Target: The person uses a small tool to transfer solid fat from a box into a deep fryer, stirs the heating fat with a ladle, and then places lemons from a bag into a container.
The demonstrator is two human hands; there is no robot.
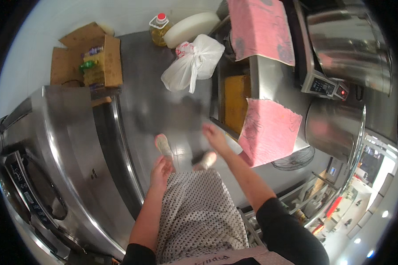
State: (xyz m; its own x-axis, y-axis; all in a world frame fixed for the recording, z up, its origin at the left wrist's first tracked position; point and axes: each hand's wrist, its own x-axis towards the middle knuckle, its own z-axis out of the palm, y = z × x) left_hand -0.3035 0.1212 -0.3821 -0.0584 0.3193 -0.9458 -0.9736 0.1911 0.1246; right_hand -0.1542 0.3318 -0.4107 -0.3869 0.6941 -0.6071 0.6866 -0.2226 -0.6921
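My left hand (pixel 161 170) hangs at the left edge of a black-and-white patterned apron (pixel 199 212), its fingers loosely curled and nothing seen in it. My right hand (pixel 214 135) is held out over the floor with bent fingers; no object shows in it. Nearest to it is a pink cloth (pixel 268 132) draped over the corner of a steel counter, beside a yellow-brown panel (pixel 235 102) under the counter. Ahead on the floor stand tied white plastic bags (pixel 195 63). A second pink cloth (pixel 262 29) hangs farther along the counter.
An opened cardboard box (pixel 112 61) with bottles stands at the far left. An oil jug (pixel 159 29) and a thick white round slab (pixel 192 28) rest by the wall. Steel equipment (pixel 73 149) lines the left; large steel pots (pixel 335 127) and a black wire fan guard (pixel 295 159) are at right.
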